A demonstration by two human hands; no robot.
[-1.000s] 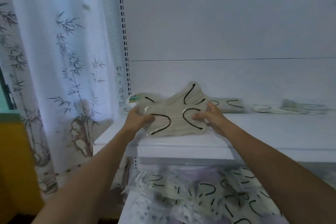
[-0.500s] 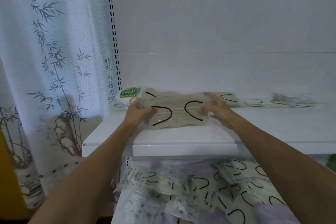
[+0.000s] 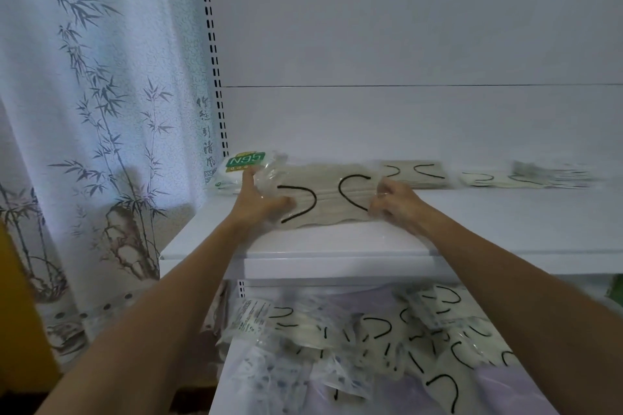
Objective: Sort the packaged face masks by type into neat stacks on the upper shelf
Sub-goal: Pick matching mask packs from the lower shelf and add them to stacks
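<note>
Beige mask bundle (image 3: 323,195): lowered flat onto upper shelf (image 3: 505,222); ends gripped by left hand (image 3: 259,207) and right hand (image 3: 397,204); placement nearly done.

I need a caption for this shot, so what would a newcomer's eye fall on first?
First come the two hands in the middle: the left hand and right hand hold a beige mask packet with black ear loops on the upper shelf. Next come the jumbled heap of packets below it and the bamboo-print curtain on the left.
</note>
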